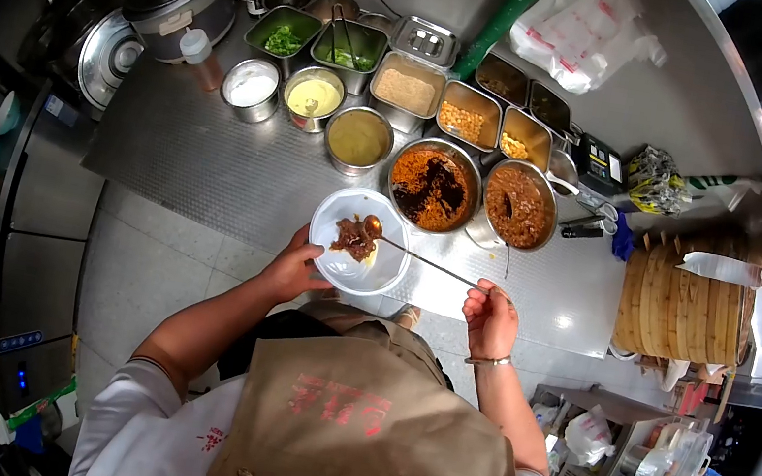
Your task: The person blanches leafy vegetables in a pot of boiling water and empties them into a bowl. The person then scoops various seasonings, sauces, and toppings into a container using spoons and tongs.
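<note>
My left hand is closed on the rim of a translucent white plastic bowl at the counter's front edge. Brown chunky sauce lies in the bowl. Between the fingers of my right hand is the end of a long-handled spoon; its round head is inside the bowl, by the sauce. Just beyond the bowl stand a round pot of reddish-orange chili sauce with a dark patch, and another of brown sauce with a utensil in it. A pot of yellowish-green liquid is to their left.
Metal tubs of chopped greens, tan powder and yellow bits line the back. White powder and a squeeze bottle stand left. A cleaver lies by stacked bamboo steamers at right.
</note>
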{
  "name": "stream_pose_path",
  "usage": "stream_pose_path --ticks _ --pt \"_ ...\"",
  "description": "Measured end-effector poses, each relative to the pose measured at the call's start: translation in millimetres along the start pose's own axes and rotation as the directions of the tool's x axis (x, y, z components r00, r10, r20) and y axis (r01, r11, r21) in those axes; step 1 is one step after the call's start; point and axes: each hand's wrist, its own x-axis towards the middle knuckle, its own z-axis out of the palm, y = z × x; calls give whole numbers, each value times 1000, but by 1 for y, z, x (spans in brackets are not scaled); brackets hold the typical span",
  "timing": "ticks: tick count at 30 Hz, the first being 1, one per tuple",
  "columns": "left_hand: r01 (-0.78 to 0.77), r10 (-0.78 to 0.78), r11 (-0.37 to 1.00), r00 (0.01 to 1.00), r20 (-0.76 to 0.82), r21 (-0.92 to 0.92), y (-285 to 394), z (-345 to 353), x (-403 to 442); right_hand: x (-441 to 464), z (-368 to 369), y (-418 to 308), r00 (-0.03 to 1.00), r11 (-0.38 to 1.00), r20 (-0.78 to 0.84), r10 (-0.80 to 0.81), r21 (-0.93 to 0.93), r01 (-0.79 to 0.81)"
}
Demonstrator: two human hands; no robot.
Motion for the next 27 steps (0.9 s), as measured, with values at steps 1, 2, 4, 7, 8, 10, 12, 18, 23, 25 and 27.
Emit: stream_pose_path --ticks 1,2,4,7,8,10,12,18,23,25,27 --pt "0 0 1000 1000 3 -7 -1 0 0 3 -5 -1 997 995 -21 71 72 -70" --pt "0 0 1000 1000 6 -13 -1 0 0 5 -5 -5 1000 998 -14 20 60 -20" --pt "-11 12 1000 1000 22 -26 -3 -2 0 8 -3 -16 997 996 1 -82 43 82" --pt "-47 50 998 997 60 -51 -8 -4 4 13 10 -36 942 920 74 -329 -198 337" --pt "-57 61 996 996 65 -62 -9 -3 5 16 13 -40 908 862 112 -404 -286 419" --pt "-71 78 994 994 77 -80 -11 -3 4 22 21 -39 843 765 225 -489 -352 539" --pt "-83 92 992 992 92 -94 -12 -1 1 35 22 -30 773 610 327 -544 -478 631" --pt "-112 121 981 992 46 -162 -23 -12 -17 65 28 -15 591 127 653 -473 -614 779" --pt "-215 196 929 976 -94 -300 -19 -5 -53 71 32 -42 589 170 780 -212 -564 808" --pt "-262 232 916 964 -131 -306 -12 12 -65 71 24 -66 565 201 821 -79 -542 816" --pt "-338 288 891 937 -197 -302 -5 35 -72 92 4 -93 514 177 829 -220 -485 857"
